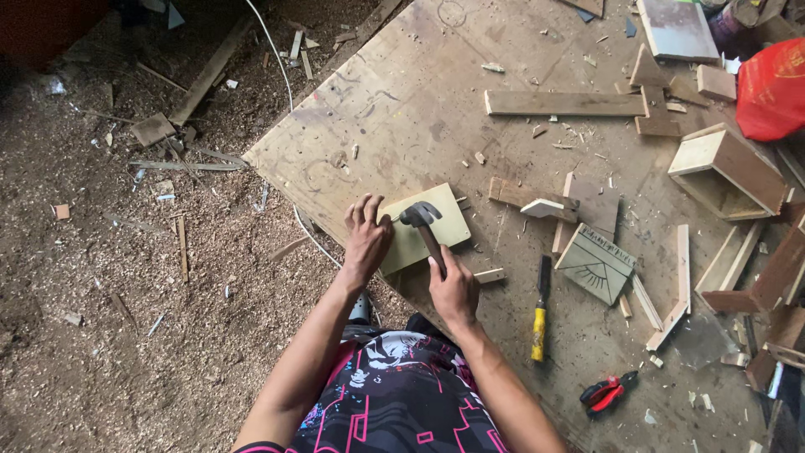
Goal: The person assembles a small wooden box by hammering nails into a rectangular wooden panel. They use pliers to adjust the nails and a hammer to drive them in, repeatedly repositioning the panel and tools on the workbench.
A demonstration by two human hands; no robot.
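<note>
Right hand (454,291) has a closed grip round the handle of the hammer (423,225), fingers wrapped low on the shaft, the dark metal head sitting over the near edge of the pale square panel (423,231). Left hand (366,236) is at nine o'clock of that head, fingers spread and pressed flat on the panel's left edge, pinning it down; it grips nothing, it just bears on the wood. Whether a nail sits under the hammer head I cannot tell, the head covers the spot.

The panel lies at the near-left corner of the big plywood surface (419,92), which rests on a floor deep in sawdust (126,335). My read: the hammering looks to be under way rather than finished, since the hammer is on the panel and the piece is held. No fastened joint shows yet from here.

Counting outward: one hammer, one panel in hand. At three o'clock, one yellow-handled chisel (540,310) lying along the surface. Further out at four o'clock, one pair of red-handled pliers (607,393). Just past the chisel, one grey square piece (597,264) with lines drawn on it. At one o'clock, one long wooden slat (563,103). Far right, at two o'clock, one small open wooden box (726,170), and beyond it one red bag (773,88). Loose offcuts lie scattered across the right side, too many and too overlapped to count exactly. One white cord (282,63) runs off at eleven o'clock.
</note>
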